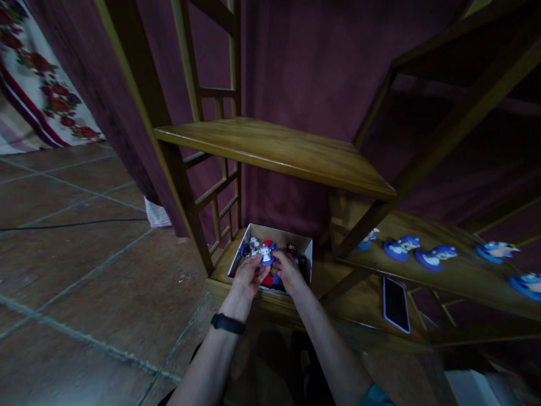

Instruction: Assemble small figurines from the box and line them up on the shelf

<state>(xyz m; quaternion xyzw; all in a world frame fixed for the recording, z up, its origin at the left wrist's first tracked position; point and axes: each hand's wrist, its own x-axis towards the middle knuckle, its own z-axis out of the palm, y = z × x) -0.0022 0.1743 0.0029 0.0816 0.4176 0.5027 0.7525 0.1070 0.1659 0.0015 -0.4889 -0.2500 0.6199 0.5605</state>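
The little blue and white toy figure [266, 252] is up over the open box [279, 232], right between the 2 hands. The left hand [249, 272] has its grip pinched on the low part of the toy. The right hand [288, 270] has its fingertips at the toy's right edge, but I cannot tell if that grip is pinching. Both hands are about as near. The toy's long way goes from head to round base, with the head at the top and the base down by the fingers. More toys [254, 241] lie in the box under it. The box sits on the low shelf [333, 276], and 5 blue toys [402, 247] stand off to the right.
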